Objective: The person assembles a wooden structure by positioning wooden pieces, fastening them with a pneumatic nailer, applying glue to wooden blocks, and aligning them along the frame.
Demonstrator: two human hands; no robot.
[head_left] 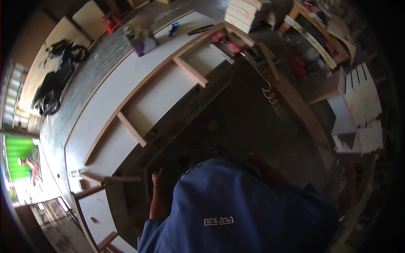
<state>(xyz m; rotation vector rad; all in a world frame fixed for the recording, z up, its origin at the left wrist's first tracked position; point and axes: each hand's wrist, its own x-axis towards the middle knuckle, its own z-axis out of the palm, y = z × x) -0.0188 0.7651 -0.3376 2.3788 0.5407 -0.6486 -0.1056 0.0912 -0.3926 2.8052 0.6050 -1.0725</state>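
My left hand (157,173) hangs low in front of me, small and foreshortened, touching nothing that I can see. To its left a short wooden strip (122,179) juts out from a long white worktop panel (99,109). My right forearm (270,172) reaches into deep shadow beside my blue shirt, and its fingers are too dark to make out. Wooden battens stand on the panel: one long curved batten (139,86) and shorter crosspieces (131,129). At the panel's far end lies a red tool (228,44), likely a nail gun, near a yellow coiled hose (272,101).
Toward the panel's far edge sit a purple box (145,46), a blue item (173,28) and a dark tool (200,29). White slatted cabinet parts (363,95) stand at right, beside a long board (303,110). Beyond the panel are a motorcycle (59,82) and a red stool (111,23).
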